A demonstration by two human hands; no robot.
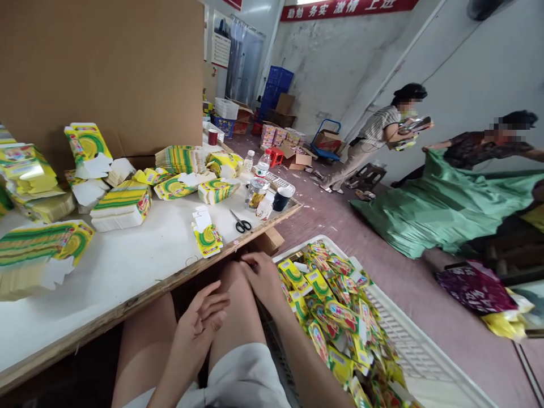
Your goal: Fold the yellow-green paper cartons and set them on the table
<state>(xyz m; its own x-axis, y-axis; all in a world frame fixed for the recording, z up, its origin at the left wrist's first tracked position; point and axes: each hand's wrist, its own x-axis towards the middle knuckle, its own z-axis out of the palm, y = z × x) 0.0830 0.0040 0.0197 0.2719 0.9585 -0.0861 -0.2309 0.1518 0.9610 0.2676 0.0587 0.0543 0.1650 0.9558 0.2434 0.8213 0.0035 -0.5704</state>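
Just below the middle of the frame, over the lap, the left hand (199,320) hangs with thumb and bent fingers apart and nothing visible in it. The right hand (264,277) is near the right knee (233,276), higher in the frame; its fingers curl inward, and I see nothing held, though their undersides are hidden, so I cannot tell whether the tips meet.

At the near edge of the white bench (140,266), left of centre, lies a single small box (208,241). It is flat, its long axis running mostly up the frame with a slight lean to the upper left, white flaps spread at the upper end. From the left hand it lies almost straight up the frame; from the right hand, up and to the left. Neither hand touches it.

Down the lower right runs a white basket (419,345), long axis slanting toward the bottom corner, heaped with filled-looking boxes (321,286). The right hand is clearly nearer that heap; the right forearm lies between it and the left hand.

Scissors (243,225) lie right of the single small box, and stacked cartons (121,207) fill the bench at the left.
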